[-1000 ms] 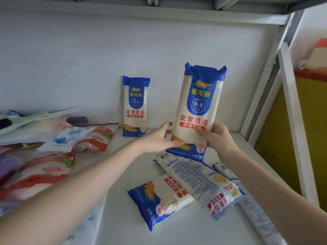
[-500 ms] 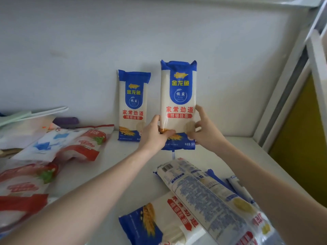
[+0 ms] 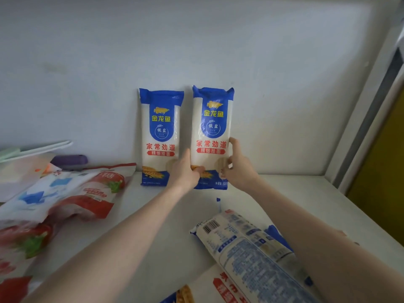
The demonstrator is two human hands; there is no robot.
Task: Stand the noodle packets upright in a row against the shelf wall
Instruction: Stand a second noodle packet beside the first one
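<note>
Second noodle packet, airborne a second ago, now stands just beside the first packet at the shelf wall; left hand and right hand clasp its lower sides; wall contact probable; several flat packets remain.

The back wall behind the fingers is pale grey-white and a little stained, brighter toward the right side. Under the fingers lies a white shelf board, which meets the wall in a straight line. To the right of the fingers a white metal upright rises slanted, and beyond it shows a yellow surface.
</note>
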